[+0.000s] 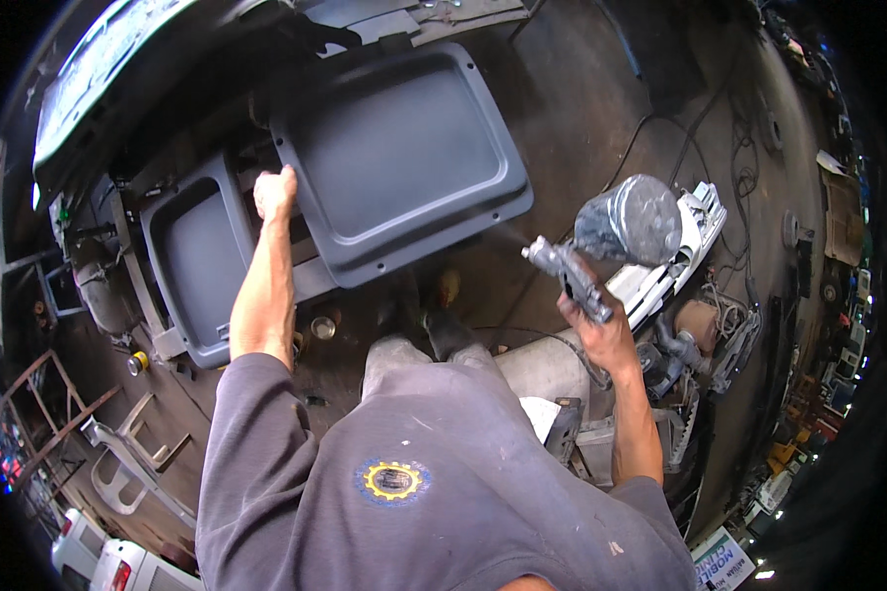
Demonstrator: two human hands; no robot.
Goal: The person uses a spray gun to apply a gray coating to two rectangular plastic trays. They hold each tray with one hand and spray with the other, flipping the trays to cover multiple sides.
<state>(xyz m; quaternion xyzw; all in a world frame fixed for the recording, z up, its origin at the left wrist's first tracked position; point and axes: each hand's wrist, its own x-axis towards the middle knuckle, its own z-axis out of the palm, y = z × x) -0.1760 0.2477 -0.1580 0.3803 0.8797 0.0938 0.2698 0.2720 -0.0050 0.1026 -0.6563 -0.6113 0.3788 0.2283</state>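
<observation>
Grey larger panel [404, 148] lies between the hands [276, 193].

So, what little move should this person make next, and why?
Probably a short sweep of the spray gun along the near edge of the large grey panel. The right hand holds the gun with its nozzle toward that edge, what looks like faint mist hangs before it, and the left hand seems to grip the panel's left edge.
</observation>
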